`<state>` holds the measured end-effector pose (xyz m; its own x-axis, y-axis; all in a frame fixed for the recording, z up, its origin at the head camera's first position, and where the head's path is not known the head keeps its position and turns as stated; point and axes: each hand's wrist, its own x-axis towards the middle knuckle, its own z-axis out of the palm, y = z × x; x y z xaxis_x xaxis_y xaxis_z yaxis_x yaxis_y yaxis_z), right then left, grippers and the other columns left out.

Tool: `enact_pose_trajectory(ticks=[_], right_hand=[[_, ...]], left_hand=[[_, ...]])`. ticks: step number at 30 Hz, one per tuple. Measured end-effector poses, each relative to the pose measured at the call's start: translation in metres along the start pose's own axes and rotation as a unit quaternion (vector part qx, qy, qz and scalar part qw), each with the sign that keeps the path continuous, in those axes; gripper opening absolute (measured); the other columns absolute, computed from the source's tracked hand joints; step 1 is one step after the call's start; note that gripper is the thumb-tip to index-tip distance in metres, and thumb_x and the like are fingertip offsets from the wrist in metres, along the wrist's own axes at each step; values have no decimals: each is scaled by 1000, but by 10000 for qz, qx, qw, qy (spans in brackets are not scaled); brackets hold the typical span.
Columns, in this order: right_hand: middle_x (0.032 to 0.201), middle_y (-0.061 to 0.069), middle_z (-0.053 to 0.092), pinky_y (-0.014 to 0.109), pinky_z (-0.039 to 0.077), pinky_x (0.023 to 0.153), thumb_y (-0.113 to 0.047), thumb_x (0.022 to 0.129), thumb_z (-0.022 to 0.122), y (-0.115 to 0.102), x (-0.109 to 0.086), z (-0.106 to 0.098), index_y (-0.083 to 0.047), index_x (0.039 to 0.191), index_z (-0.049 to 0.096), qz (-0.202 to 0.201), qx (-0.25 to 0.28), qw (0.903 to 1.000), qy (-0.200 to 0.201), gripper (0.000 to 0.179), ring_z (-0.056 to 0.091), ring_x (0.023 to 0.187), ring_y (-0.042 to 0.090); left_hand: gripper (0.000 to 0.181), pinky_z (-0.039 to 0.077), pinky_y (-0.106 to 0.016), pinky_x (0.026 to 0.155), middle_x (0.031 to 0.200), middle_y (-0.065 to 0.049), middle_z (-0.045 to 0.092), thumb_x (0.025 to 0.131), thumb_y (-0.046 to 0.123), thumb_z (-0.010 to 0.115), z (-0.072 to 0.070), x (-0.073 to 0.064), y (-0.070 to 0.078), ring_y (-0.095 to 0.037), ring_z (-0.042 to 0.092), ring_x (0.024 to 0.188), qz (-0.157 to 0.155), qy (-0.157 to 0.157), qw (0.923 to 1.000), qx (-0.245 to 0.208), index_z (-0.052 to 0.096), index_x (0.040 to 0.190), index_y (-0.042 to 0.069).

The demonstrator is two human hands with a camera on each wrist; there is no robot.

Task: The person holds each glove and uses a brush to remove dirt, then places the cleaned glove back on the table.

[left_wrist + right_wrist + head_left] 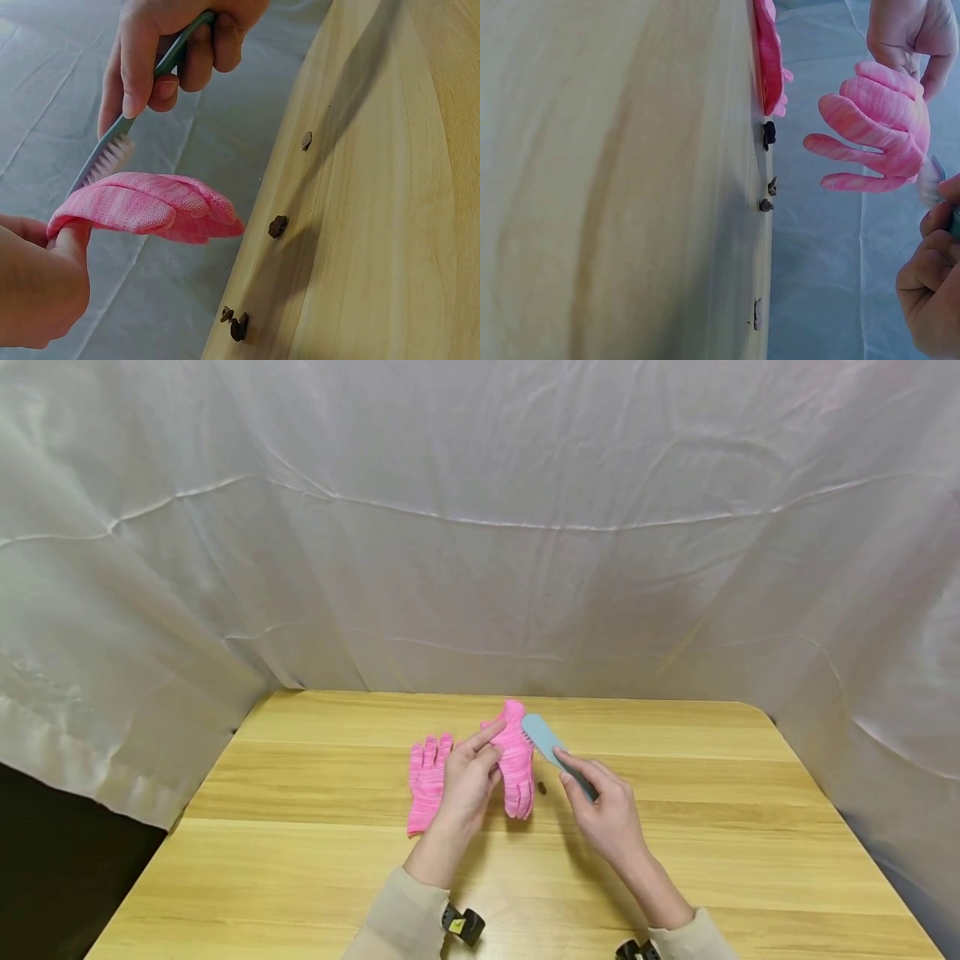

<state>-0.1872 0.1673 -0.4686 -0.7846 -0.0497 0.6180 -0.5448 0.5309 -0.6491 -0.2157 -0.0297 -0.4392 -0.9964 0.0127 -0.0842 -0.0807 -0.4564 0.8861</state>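
Note:
My left hand [467, 781] grips a pink knit glove [516, 758] above the table, its fingers dangling toward me in the head view. In my right hand [611, 814] is a blue-green brush [546, 739], held by its handle. The pale bristles [111, 159] touch or nearly touch the glove; exact contact cannot be told. A second pink glove [426, 789] lies flat on the table, left of my left hand and partly behind it.
Several small dark brown lumps [277, 226] lie scattered on the wooden table [300, 877] beneath the held glove. A grey-white cloth curtain [480, 568] hangs behind the table and at both sides.

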Motion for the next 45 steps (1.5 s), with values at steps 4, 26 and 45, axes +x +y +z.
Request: enact_pose_trajectory(ticks=[4, 26, 45], right_hand=[[99, 8, 75, 22, 48, 54, 4, 92, 73, 0, 0, 0, -9, 124, 76, 2, -8, 10000, 16, 34, 56, 70, 9], [108, 16, 75, 17, 42, 47, 2, 97, 69, 3, 2, -9, -8, 129, 74, 685, 544, 9959, 214, 34, 50, 59, 6], [123, 12, 74, 10, 52, 84, 2, 97, 68, -13, 1, -1, -12, 133, 72, 199, 550, 9982, -110, 39, 67, 98, 16]], left_hand=[[46, 32, -14, 52, 82, 5, 42, 97, -7, 52, 0, 0, 0, -3, 35, 59, -16, -9, 10000, -67, 62, 140, 1], [45, 57, -21, 92, 147, -17, 52, 100, -6, 46, -6, 2, 13, -9, 65, 102, 429, -4, 9973, -591, 55, 144, -6], [47, 33, -14, 52, 78, 6, 43, 95, -7, 52, 3, -2, -5, -3, 35, 58, 306, -24, 9986, 424, 63, 140, 1]])
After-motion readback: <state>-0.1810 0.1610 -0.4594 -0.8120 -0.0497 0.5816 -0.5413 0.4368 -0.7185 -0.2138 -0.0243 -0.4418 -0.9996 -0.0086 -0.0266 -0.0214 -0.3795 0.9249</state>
